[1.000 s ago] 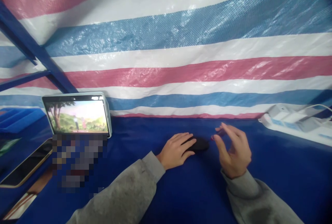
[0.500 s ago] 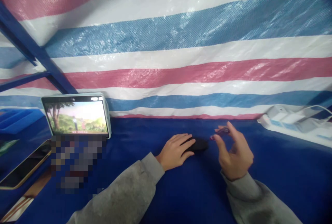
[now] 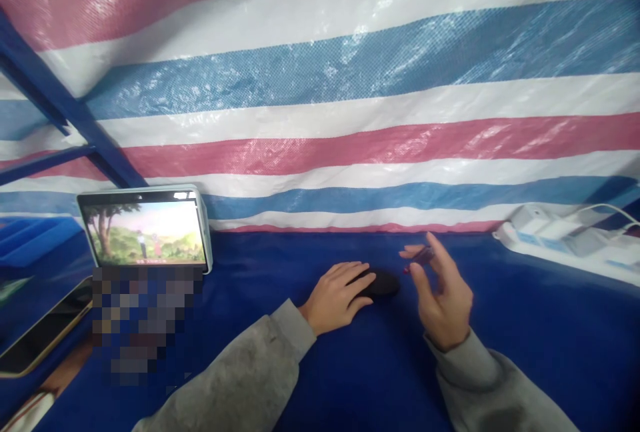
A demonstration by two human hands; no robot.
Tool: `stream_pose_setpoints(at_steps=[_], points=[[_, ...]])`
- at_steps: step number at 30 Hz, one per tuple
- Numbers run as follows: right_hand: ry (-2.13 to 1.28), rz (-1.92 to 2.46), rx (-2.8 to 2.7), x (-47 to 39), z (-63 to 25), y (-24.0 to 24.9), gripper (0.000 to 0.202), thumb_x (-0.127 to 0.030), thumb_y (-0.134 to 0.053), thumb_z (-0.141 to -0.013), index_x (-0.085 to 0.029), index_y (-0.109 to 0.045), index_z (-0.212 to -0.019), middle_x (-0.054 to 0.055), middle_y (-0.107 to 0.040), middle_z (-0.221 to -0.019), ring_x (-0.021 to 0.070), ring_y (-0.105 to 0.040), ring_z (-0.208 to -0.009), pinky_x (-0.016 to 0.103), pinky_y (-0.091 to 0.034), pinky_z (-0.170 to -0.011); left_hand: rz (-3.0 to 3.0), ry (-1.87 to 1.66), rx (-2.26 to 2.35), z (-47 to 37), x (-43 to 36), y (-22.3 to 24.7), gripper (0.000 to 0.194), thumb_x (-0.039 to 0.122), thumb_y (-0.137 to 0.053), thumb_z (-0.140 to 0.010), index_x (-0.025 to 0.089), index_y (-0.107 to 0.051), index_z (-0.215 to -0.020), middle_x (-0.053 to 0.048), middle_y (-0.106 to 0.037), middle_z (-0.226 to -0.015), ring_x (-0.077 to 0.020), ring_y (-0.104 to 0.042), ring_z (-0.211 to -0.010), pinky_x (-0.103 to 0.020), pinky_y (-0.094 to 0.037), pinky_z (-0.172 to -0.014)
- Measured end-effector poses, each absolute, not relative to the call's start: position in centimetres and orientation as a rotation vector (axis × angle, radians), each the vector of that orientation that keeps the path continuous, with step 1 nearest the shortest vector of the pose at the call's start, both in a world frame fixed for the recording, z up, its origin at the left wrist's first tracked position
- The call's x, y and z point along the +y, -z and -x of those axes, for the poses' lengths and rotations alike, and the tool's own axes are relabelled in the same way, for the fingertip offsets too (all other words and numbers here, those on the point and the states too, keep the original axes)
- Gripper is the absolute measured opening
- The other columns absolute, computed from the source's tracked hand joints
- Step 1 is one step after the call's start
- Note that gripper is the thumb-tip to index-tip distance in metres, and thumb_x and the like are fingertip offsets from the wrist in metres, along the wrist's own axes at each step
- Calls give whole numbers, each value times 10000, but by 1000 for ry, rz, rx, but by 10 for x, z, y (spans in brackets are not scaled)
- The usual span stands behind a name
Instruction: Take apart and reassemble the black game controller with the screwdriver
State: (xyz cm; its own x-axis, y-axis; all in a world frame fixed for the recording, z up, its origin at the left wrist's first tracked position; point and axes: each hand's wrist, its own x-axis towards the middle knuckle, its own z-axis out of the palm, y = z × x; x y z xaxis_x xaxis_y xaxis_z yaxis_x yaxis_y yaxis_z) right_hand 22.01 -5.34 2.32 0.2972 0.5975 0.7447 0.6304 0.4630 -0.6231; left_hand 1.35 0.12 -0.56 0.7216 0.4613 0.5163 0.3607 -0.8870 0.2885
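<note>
My left hand lies on the left part of a flat black round object on the blue table surface. Its fingers are spread and wrap around nothing. To the right of the black object, my right hand is raised over the table. Between its thumb and index finger it pinches a small, dark, purplish translucent item, too blurred to name exactly. That item is apart from the black object.
A tablet showing a cartoon stands at the left, above a pixelated patch. Further left are a phone and a blue tray. A white power strip with plugs sits at the right, before a striped sheet.
My right hand has moved slightly left with the small item, closer to the black object. My left hand has stayed on the black object. The view has shifted slightly.
</note>
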Motion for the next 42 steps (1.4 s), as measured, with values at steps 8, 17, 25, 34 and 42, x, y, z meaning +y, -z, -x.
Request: stream_pose_setpoints(at_steps=[8,17,25,34,42], points=[[258,1246,-1202,-49,-221,-24,445,-264,-727,-831,-184,-618,-1256,74,-708,-940,202,-683,-808,428,-569,-820,-2759,-892,669,-13,1,6,405,406,-498,-1012,184,-565,-1344,-111,-590,-1393,-262,-545,-1311,-475,-462,-1101],[140,1148,-1394,-54,-219,-22,414,-189,-624,-890,-208,-576,-1301,101,-704,-1103,220,-699,-931,447,-568,-872,-2761,-905,663,-13,1,5,401,403,-503,-1010,181,-568,-1337,-107,-583,-1401,-260,-541,-1313,-466,-462,-1102],[308,1225,-1225,-49,-224,-25,358,-258,-692,-851,-183,-640,-1197,82,-677,-961,201,-647,-825,427,-557,-793,-2757,-880,681,-14,1,5,402,406,-492,-1014,202,-555,-1355,-108,-586,-1398,-251,-542,-1314,-466,-461,-1099],[255,1106,-1406,-54,-219,-24,285,-215,-682,-853,-204,-635,-1135,83,-703,-980,231,-684,-911,454,-585,-816,-2756,-883,680,-14,1,5,408,419,-491,-1012,199,-561,-1349,-109,-584,-1399,-248,-540,-1314,-461,-456,-1105],[378,1093,-1362,-56,-217,-30,299,-134,-645,-862,-213,-655,-1150,79,-716,-985,233,-684,-944,424,-583,-808,-2752,-896,671,-14,1,4,402,408,-506,-1008,188,-568,-1339,-108,-588,-1395,-260,-545,-1309,-471,-458,-1105]])
